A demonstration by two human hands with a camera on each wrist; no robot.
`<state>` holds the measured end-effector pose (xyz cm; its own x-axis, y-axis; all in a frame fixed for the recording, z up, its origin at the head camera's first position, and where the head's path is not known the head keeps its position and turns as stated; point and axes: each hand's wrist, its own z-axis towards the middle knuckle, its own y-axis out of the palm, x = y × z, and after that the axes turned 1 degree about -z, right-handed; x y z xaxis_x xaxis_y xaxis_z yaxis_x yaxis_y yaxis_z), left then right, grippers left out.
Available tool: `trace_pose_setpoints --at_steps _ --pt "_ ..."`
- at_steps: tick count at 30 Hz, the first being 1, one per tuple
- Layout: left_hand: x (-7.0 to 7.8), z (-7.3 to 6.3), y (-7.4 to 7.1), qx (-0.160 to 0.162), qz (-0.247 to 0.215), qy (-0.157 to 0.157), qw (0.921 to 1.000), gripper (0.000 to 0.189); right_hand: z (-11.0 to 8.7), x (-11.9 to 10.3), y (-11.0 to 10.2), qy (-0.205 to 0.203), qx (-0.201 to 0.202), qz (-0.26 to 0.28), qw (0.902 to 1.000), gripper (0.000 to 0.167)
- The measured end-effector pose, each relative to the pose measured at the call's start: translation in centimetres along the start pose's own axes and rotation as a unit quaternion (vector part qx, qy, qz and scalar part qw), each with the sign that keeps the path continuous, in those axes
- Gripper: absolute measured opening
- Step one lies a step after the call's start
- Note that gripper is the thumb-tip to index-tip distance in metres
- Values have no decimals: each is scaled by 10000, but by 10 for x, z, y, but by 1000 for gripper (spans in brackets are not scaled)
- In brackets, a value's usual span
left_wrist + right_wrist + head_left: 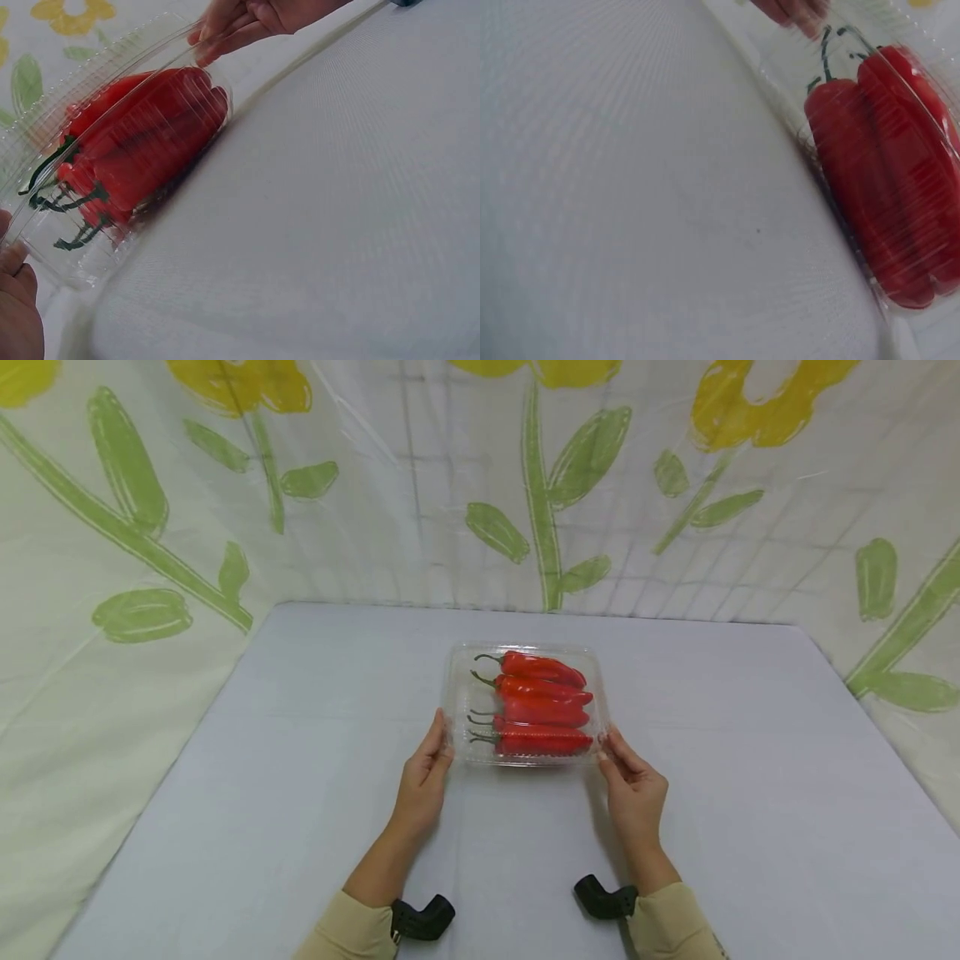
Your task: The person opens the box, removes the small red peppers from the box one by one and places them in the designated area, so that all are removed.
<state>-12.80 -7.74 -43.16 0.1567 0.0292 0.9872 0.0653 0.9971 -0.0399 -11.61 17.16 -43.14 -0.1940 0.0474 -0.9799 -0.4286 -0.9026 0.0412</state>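
Note:
A clear plastic clamshell box (459, 685) holds several long red peppers (543, 712), lying side by side with their green stems to the left. My left hand (422, 785) pinches the box's near left corner between thumb and fingers. At the near right corner, my right hand (636, 785) pinches the rim in the same way. The lid lies over the peppers in the left wrist view, where both hands grip the rim from opposite ends. Whether the box's underside touches the table cannot be told.
A white-covered table (300, 735) spreads around the box. Behind it hangs a pale curtain (360, 510) with yellow flowers and green leaves. Black curved devices sit at the left cuff (352, 931) and the right cuff (671, 922).

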Motion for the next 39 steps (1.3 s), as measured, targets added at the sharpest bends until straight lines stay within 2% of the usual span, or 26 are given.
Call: trace_pose_setpoints --at_steps 7,14,17,20,24,27,29,33,36,39 --pt "3 0 0 21 -114 48 9999 55 -2 -4 1 -354 69 -217 9991 34" --pt "5 3 -3 70 205 177 9996 57 3 -9 0 -417 -261 -303 9983 37" --pt "8 4 -7 27 535 238 9983 59 11 -14 -5 -247 -748 -73 9969 42" --pt "13 5 -15 -41 1027 194 9945 62 20 -18 -16 -229 -1445 312 9888 45" --pt "20 10 -27 -300 1441 76 9891 63 34 -17 -31 -644 -2145 774 9715 47" --pt "22 19 -33 -635 1590 47 9852 63 46 -15 -36 -926 -2433 869 9616 49" --pt "22 28 -37 -811 1698 87 9821 63 57 -14 -35 -954 -2633 804 9566 47" --pt "18 52 -44 -932 1863 253 9777 61 84 -12 -31 -884 -3149 390 9442 46" --pt "16 72 -46 -994 1956 415 9748 57 104 -11 -27 -700 -3442 -21 9363 48" --pt "13 88 -46 -1076 2051 514 9714 56 119 -12 -23 -565 -3447 -918 9325 44"
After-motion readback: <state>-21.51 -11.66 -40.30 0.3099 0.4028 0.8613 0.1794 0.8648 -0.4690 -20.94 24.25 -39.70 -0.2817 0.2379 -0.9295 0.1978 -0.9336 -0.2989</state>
